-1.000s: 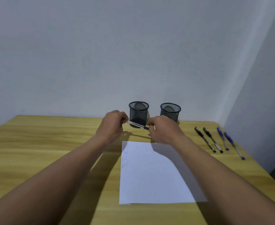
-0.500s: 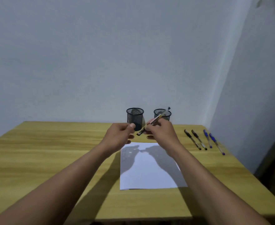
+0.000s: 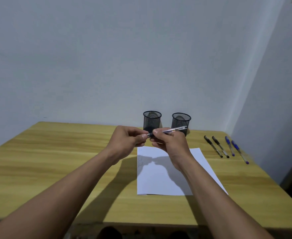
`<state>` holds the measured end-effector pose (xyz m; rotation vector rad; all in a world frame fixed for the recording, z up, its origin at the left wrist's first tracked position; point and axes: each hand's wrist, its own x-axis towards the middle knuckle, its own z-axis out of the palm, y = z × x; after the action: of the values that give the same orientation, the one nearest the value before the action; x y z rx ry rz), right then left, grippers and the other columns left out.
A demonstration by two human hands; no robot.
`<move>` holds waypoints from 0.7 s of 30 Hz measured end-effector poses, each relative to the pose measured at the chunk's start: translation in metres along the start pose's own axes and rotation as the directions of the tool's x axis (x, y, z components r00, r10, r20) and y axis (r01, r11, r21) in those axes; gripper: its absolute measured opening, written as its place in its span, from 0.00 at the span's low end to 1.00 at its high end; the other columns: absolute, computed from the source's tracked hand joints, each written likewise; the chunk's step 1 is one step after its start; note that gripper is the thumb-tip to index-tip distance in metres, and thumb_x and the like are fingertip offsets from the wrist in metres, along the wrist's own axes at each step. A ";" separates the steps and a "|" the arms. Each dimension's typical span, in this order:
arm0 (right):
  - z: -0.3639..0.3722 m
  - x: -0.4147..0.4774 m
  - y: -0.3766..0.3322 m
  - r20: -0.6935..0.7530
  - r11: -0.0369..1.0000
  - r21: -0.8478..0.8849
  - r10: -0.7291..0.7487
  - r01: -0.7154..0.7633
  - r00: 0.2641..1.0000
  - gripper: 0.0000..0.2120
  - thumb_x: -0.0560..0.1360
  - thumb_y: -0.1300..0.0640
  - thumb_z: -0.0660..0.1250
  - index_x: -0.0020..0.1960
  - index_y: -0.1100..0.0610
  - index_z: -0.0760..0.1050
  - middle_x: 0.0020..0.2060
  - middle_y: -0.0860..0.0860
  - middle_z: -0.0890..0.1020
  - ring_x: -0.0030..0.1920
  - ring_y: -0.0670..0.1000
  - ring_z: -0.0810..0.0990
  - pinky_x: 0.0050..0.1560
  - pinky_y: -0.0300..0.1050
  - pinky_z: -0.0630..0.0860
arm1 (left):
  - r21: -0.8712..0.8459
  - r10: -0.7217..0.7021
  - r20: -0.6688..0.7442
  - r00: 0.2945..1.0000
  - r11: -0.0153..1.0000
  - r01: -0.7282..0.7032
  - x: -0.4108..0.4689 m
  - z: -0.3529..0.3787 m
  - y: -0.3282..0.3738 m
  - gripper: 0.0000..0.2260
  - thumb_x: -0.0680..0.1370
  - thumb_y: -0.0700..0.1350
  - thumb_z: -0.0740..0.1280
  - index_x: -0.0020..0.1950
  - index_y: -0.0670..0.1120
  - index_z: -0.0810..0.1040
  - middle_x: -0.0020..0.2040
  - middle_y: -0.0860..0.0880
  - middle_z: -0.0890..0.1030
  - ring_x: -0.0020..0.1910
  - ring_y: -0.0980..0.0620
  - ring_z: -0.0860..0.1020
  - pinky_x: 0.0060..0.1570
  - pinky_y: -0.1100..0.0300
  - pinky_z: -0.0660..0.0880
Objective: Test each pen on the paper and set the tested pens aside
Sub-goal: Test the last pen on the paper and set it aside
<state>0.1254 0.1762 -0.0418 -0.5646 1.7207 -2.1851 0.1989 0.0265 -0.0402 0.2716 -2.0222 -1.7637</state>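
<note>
My right hand [image 3: 169, 141] holds a clear-barrelled pen [image 3: 173, 130] nearly level above the far edge of the white paper [image 3: 160, 178]. My left hand [image 3: 128, 139] pinches the pen's dark left end, which looks like its cap. Faint scribbles mark the paper's upper left corner. On the table at the right lie two black pens [image 3: 216, 146] and two blue pens [image 3: 234, 149], side by side.
Two black mesh pen cups [image 3: 152, 120] [image 3: 181, 121] stand at the back of the wooden table [image 3: 55, 152], just behind my hands. Walls close the table at the back and right. The table's front edge runs below my forearms.
The pen has tipped from pointing up and right to nearly level. My left fingers, which had let go of it, now pinch its left end again. The view has pulled back.
</note>
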 end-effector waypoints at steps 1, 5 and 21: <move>-0.004 0.002 0.000 -0.019 1.000 -0.001 -0.021 0.021 1.000 0.03 0.77 0.65 0.71 0.44 0.62 0.82 0.37 0.57 0.85 0.37 0.51 0.85 0.43 0.40 0.84 | 0.007 -0.014 -0.007 1.000 1.000 0.014 0.000 -0.006 -0.001 0.03 0.76 0.34 0.71 0.48 0.37 0.84 0.38 0.41 0.82 0.36 0.50 0.78 0.44 0.62 0.82; -0.033 0.008 0.001 -0.104 0.998 0.051 -0.023 0.029 0.994 0.03 0.77 0.67 0.71 0.44 0.65 0.82 0.35 0.58 0.85 0.36 0.52 0.84 0.41 0.39 0.84 | 0.193 -0.071 -0.095 0.993 0.977 0.088 -0.001 -0.054 -0.020 0.03 0.75 0.36 0.73 0.46 0.38 0.85 0.36 0.45 0.83 0.33 0.52 0.79 0.42 0.59 0.80; -0.005 -0.013 0.069 0.041 0.976 -0.186 0.127 -0.117 0.991 0.10 0.81 0.60 0.68 0.46 0.67 0.80 0.36 0.60 0.80 0.36 0.54 0.77 0.36 0.46 0.75 | 0.672 0.000 -0.256 0.967 0.719 0.178 0.030 -0.027 -0.091 0.11 0.72 0.50 0.75 0.53 0.52 0.84 0.49 0.52 0.85 0.49 0.51 0.81 0.51 0.55 0.78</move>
<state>0.1343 0.1703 -0.1109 -0.5402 1.8887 -1.9245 0.1721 -0.0256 -0.1205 0.7841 -2.4262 -0.8657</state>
